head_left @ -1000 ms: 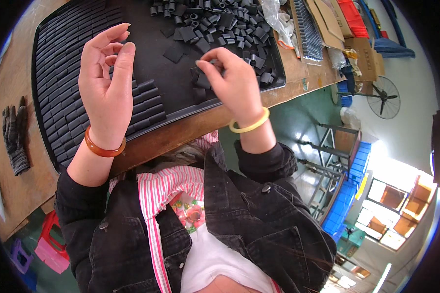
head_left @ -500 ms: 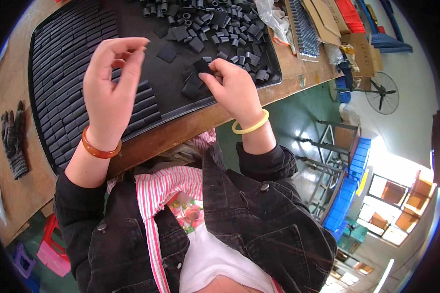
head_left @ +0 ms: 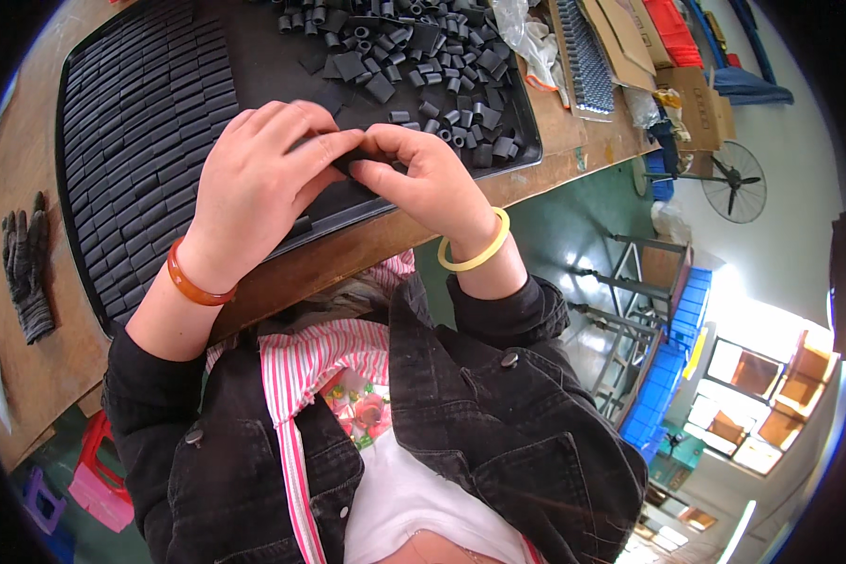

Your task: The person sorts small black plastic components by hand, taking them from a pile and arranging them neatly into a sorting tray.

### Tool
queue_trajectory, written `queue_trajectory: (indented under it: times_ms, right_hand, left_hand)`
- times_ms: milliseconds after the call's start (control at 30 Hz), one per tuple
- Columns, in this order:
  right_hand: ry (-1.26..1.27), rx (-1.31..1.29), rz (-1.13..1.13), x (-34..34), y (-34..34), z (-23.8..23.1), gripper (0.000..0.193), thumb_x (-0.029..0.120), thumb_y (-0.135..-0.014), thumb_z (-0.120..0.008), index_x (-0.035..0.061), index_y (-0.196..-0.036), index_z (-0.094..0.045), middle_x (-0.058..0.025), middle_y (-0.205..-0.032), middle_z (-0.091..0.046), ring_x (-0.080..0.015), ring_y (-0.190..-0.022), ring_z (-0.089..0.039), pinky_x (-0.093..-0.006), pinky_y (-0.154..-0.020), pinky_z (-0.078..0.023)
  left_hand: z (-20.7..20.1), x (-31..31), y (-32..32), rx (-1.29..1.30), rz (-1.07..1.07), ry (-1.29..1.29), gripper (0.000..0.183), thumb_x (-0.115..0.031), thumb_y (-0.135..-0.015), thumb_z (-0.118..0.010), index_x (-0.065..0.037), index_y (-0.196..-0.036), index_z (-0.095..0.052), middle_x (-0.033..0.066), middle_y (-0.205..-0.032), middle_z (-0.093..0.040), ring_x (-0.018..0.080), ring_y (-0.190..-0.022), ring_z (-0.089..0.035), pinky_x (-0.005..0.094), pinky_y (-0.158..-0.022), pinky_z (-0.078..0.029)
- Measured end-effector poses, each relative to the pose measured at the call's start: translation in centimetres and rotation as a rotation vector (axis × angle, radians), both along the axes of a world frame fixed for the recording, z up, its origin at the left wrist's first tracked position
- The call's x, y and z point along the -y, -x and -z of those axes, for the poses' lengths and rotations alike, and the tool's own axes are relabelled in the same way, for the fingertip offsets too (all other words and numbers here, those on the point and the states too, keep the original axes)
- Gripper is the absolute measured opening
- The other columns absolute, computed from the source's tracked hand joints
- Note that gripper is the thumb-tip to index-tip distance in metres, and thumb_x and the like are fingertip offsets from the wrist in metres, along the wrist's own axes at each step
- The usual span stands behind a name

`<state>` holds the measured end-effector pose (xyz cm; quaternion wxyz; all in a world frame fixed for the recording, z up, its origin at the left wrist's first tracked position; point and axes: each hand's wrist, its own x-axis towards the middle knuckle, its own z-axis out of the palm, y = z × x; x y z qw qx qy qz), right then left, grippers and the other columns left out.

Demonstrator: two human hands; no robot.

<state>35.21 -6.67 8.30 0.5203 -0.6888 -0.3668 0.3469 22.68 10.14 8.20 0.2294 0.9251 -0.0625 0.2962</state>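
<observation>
Over the front of a large black tray, my two hands meet fingertip to fingertip. Between the thumb and fingers of my right hand is a small black piece, mostly covered by the fingers. My left hand has its thumb and fingers closed at the same piece from the other side. Tight rows of black pieces fill the tray's left part. Beyond my right hand lies a loose heap of short black tubes and flat squares.
A dark knitted glove lies on the wooden table left of the tray. Plastic bags, a sheet with rows of small metallic parts and cardboard lie to the right. A fan stands farther off.
My left hand has moved right and closed at the black piece. My right hand has shifted slightly left to meet it. Flat black squares near the tray's front are now covered by my hands.
</observation>
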Motion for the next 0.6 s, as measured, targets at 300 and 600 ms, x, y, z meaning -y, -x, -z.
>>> queue_trajectory:
  times_ms: [300,600]
  right_hand:
    - [-0.205,-0.82,0.117,0.4,-1.2,0.8,0.016,0.008,-0.096,-0.048,0.0011,-0.11,-0.051,-0.0076,-0.096,-0.058,-0.0086,-0.063,-0.043,-0.0208,-0.049,-0.034]
    - [-0.155,-0.489,0.073,-0.1,0.9,-0.2,0.028,0.016,-0.103,-0.052,0.0,-0.127,-0.051,-0.0046,-0.089,-0.061,-0.0036,-0.054,-0.04,-0.0183,-0.049,-0.033]
  left_hand:
    - [0.4,0.1,0.1,0.02,-0.074,0.383,0.03,-0.005,-0.076,-0.077,-0.006,-0.106,-0.07,0.0072,-0.095,-0.066,0.0218,-0.08,-0.063,0.0301,-0.072,-0.051]
    - [0.2,0.2,0.2,-0.073,-0.056,0.586,0.029,-0.001,-0.077,-0.076,-0.004,-0.105,-0.07,0.0063,-0.094,-0.065,0.018,-0.08,-0.062,0.0272,-0.071,-0.05]
